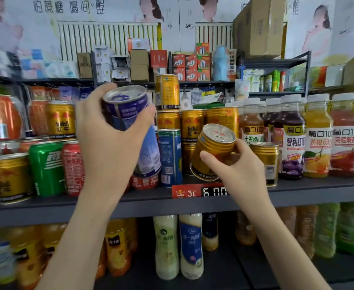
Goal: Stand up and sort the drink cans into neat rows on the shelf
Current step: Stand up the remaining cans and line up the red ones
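Note:
My left hand [107, 130] grips a tall blue can [134, 126], tilted with its top toward me, in front of the shelf [308, 191]. My right hand [232, 166] holds a gold Red Bull can [211, 151], tilted left, just above the shelf's front edge. Behind them gold cans [190, 124] are stacked two and three high. A blue can [169, 158] stands upright between my hands. To the left stand a green can [46, 168], a red cola can [73, 166] and a gold can [12, 178].
Juice bottles [293, 135] fill the shelf's right end, beside a gold can [268, 162]. A red price tag [199, 191] sits on the shelf edge. Bottles [190, 243] stand on the lower shelf. Small boxes [138, 63] and a large carton [260, 26] sit higher up.

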The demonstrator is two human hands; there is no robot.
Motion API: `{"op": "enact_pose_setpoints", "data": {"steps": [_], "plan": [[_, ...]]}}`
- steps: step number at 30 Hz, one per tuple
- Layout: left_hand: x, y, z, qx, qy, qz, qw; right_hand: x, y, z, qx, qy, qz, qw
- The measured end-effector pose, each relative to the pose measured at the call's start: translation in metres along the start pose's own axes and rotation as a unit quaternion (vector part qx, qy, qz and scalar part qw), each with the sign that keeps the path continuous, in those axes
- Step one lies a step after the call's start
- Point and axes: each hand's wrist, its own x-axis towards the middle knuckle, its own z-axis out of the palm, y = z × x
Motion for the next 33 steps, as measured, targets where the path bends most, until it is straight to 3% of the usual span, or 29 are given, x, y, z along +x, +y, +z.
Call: {"op": "enact_pose_setpoints", "data": {"steps": [10,18,22,24,26,29,33], "plan": [[-0.015,-0.022,-0.03,-0.004,-0.081,-0.102,0.991,0.009,0.016,0.043,-0.143,0.007,0.026,0.989],[-0.022,-0.039,-0.029,-0.193,-0.128,-0.252,0.939,0.011,0.016,0.049,-0.195,-0.036,0.079,0.977],[-0.032,-0.044,-0.03,-0.216,-0.129,-0.285,0.925,-0.005,0.004,0.044,-0.295,0.011,-0.013,0.955],[-0.037,-0.045,-0.033,-0.198,-0.131,-0.291,0.927,-0.021,-0.013,0.038,-0.239,0.027,-0.08,0.967],[-0.041,-0.045,-0.037,-0.18,-0.127,-0.295,0.93,-0.042,-0.032,0.037,-0.128,-0.074,-0.084,0.985],[-0.046,-0.041,-0.045,-0.14,-0.127,-0.294,0.937,-0.07,-0.048,0.054,-0.028,-0.267,-0.043,0.962],[-0.054,-0.043,-0.067,-0.065,-0.137,-0.28,0.948,-0.093,-0.041,0.093,0.021,-0.282,-0.046,0.958]]}}
